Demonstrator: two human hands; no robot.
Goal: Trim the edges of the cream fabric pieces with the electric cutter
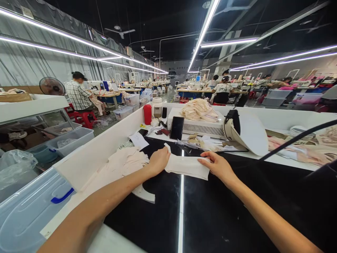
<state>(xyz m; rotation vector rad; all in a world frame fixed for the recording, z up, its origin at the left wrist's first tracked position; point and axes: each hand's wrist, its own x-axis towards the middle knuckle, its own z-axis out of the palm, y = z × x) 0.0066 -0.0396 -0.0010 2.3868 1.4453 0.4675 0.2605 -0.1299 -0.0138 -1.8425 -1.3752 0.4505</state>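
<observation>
A pale cream fabric piece is stretched between my two hands above the glossy black table top. My left hand is closed on its left end, and a corner sticks up past the fingers. At the other end, my right hand pinches the edge between thumb and fingers. Left of my left hand lies a heap of similar cream fabric pieces. One curved strip from it rests on the black surface, partly under my left forearm.
Behind my hands stand a black phone, a white vented box topped with a fabric pile, and a white visor. A red cylinder is at the back left. A black cable arcs at right. Co-workers sit farther off.
</observation>
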